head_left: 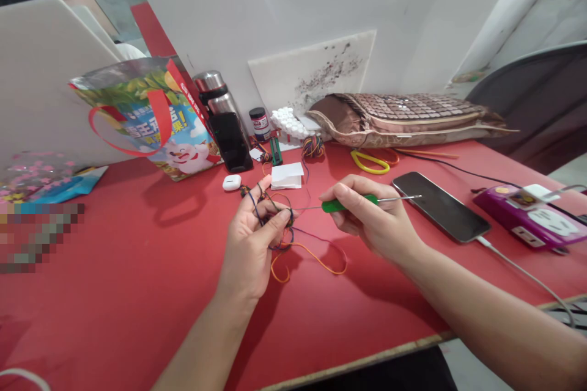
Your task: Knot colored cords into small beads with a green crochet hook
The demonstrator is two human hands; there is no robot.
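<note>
My left hand (250, 229) pinches a small tangle of dark multicoloured cord (288, 220) between thumb and fingers, with a strand looped around its raised fingers. Loose orange cord (316, 253) trails from it over the red table. My right hand (367, 211) is closed round the green handle of a crochet hook (351, 203). The hook's thin metal shaft points right, away from the cord. A fine line, thread or metal, runs between the two hands; I cannot tell which. Just beyond the hands lies a folded white paper (287, 176).
Behind stand a colourful bag (183, 128), a black phone (232, 142), a steel flask (215, 88) and a dark jar (260, 123). A ball of cord (313, 146), yellow-handled scissors (369, 162) and a beaded cushion (413, 116) sit nearby. Right are a charging phone (440, 204) and purple power strip (527, 214).
</note>
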